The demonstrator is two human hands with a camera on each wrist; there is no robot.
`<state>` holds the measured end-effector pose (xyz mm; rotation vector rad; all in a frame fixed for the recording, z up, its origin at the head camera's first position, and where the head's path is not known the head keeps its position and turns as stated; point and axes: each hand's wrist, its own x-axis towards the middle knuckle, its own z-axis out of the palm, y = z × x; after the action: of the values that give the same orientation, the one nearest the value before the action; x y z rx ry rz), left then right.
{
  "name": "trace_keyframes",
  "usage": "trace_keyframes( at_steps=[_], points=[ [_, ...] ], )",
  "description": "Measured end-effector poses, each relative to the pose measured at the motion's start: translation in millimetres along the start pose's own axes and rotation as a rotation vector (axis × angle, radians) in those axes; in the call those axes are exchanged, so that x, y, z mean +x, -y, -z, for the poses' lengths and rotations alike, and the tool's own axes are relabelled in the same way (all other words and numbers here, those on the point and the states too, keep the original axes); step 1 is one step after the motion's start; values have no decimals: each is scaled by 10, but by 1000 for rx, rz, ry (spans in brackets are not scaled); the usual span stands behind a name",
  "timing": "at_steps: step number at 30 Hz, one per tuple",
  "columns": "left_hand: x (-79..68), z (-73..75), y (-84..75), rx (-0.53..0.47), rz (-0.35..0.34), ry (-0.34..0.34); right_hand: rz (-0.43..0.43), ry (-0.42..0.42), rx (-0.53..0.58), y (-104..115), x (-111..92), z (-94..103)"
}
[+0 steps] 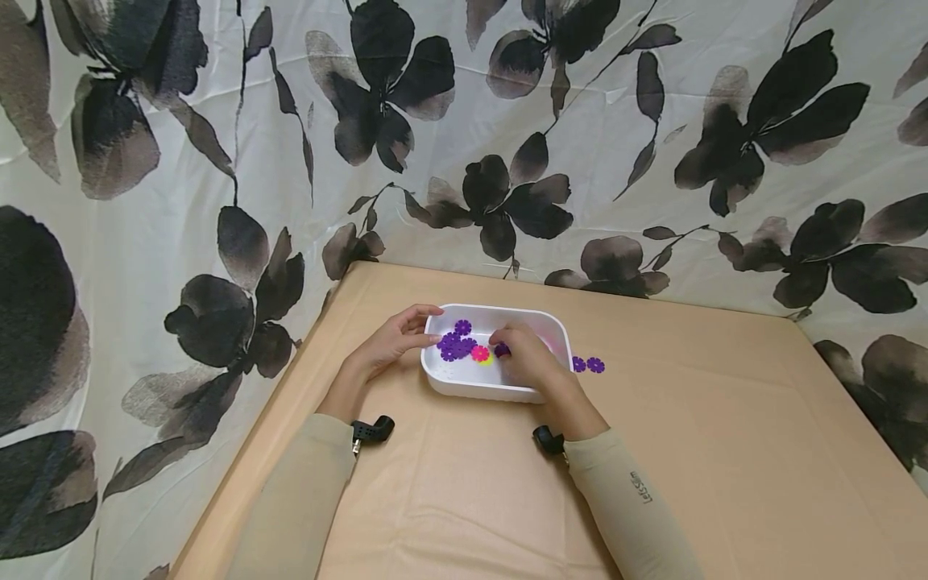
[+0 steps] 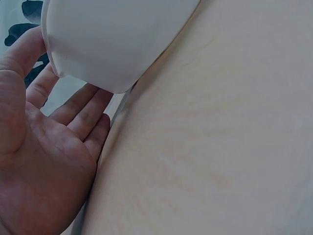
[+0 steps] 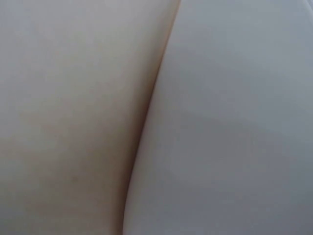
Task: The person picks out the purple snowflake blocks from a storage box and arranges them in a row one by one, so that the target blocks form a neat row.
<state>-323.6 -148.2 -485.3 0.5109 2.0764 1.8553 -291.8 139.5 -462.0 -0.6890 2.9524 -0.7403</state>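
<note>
Flowered cloth (image 1: pixel 594 201) hangs behind a tan table (image 1: pixel 725 419); on it, in the head view, sits one white tray (image 1: pixel 478 393) between two hands. The left hand (image 1: pixel 387 346) rests its loosely extended fingers at the tray's left end, seemingly steadying it; the right hand (image 1: pixel 529 354) reaches inside with fingers curled, apparently pinching one purple disc (image 1: pixel 502 349).

The step in hand looks like handling discs one at a time inside the tray; the next move probably calls for a small, careful pinch, the tray kept steady.

By count: one pink disc (image 1: pixel 480 353), one yellow disc (image 1: pixel 487 362) partly beneath it, and a purple cluster (image 1: pixel 457 346) near the left end — roughly four or five, overlap hiding the exact number; two purple discs outside (image 1: pixel 595 365) lie on the table just right of the tray.

The left wrist view shows the thumb at the tray's rim, the other fingers fairly straight beside its wall — no discs visible; the right wrist view shows only pale surfaces, so its fingers cannot be told there.
</note>
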Motion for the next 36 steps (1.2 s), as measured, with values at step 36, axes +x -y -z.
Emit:
trace_keyframes(
  at_steps=[36],
  points=[
    [13, -23, 4, 5, 2, -7, -38, -278, 394, -161, -208, 400]
  ],
)
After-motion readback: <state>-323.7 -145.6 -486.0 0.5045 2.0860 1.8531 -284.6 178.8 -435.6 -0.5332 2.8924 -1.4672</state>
